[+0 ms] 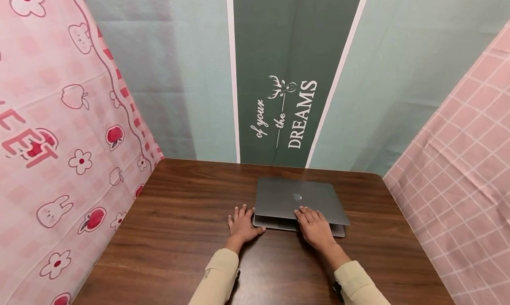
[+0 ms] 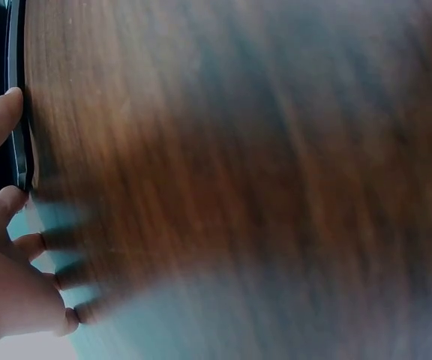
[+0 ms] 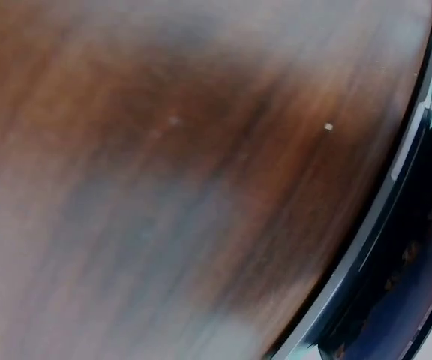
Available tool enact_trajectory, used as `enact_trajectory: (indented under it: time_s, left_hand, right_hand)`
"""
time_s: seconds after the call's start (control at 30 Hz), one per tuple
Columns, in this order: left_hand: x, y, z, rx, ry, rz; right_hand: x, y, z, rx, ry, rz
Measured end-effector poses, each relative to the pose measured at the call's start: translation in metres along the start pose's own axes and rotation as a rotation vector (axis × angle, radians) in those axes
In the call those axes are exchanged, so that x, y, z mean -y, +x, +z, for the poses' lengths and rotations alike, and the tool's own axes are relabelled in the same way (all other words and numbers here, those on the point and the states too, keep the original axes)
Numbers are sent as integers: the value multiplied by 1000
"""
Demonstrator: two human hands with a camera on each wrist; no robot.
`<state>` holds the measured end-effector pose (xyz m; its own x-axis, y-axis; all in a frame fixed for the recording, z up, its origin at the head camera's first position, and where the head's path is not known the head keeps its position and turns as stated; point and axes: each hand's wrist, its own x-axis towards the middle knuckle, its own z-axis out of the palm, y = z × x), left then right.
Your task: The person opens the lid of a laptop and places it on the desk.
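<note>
A dark grey laptop (image 1: 295, 194) with an apple logo on its lid lies on the wooden table, its lid raised slightly above the base. My right hand (image 1: 316, 232) holds the lid's front edge right of the middle, fingers over the top; its thumb is hidden in the head view. At the laptop's front left corner, my left hand (image 1: 243, 227) rests with fingers spread on the table and thumb touching the base's front edge. The left wrist view shows that hand (image 2: 13, 285) beside the laptop's edge (image 2: 21, 150). Between lid and base, a dark gap (image 3: 396, 277) appears in the right wrist view.
The brown wooden table (image 1: 179, 243) extends around the laptop. Behind it hangs a green and pale blue cloth (image 1: 275, 52) with printed lettering. Pink patterned cloths hang on the left (image 1: 91, 176) and right (image 1: 458, 176).
</note>
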<state>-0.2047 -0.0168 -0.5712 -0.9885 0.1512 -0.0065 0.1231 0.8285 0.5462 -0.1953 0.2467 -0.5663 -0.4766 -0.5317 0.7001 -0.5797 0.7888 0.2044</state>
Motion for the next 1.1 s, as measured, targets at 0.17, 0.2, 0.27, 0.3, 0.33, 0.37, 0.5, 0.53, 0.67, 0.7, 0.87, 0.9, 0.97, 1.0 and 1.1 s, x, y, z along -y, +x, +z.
enact_trajectory:
  time_s: [0.17, 0.2, 0.27, 0.3, 0.33, 0.37, 0.5, 0.53, 0.67, 0.7, 0.87, 0.9, 0.97, 1.0, 1.1]
  left_hand:
    - [0, -1, -1, -8, -13, 7]
    - [0, -1, -1, -6, -16, 7]
    - [0, -1, -2, -9, -31, 13]
    - [0, -2, -2, -13, -41, 17]
    - [0, -2, -3, -11, -46, 17]
    - [0, -2, -3, -10, -49, 16]
    - [2, -3, -3, -17, -63, 21]
    - [2, -3, -3, -17, -63, 22]
    - [4, -3, -2, -14, -65, 26]
    - [4, -3, -2, -14, -69, 29]
    - [4, -3, -1, -16, -85, 42]
    - [4, -3, -1, -19, -88, 46]
    - [4, -3, -1, -17, -85, 42]
    - [5, -3, -1, -14, -79, 39]
    - [5, -2, 0, -12, -72, 34]
  right_hand:
    - [-3, 6, -3, -6, 19, 13]
    - [-4, 7, -4, -7, 24, 19]
    - [-6, 10, -5, -3, 35, 35]
    - [-7, 11, -6, -1, 41, 43]
    - [-8, 13, -6, 2, 46, 52]
    - [-9, 14, -7, 6, 49, 57]
    - [-10, 20, -9, 4, 74, 76]
    - [-11, 21, -10, -1, 80, 81]
    - [-14, 28, -12, -20, 95, 107]
    - [-15, 29, -13, -24, 101, 112]
    - [-24, 38, -15, 6, 116, 132]
    - [-26, 40, -16, 21, 122, 136]
    - [-29, 43, -19, 61, 138, 153]
    - [-30, 45, -20, 81, 153, 163]
    - [-33, 53, -26, 141, 188, 199]
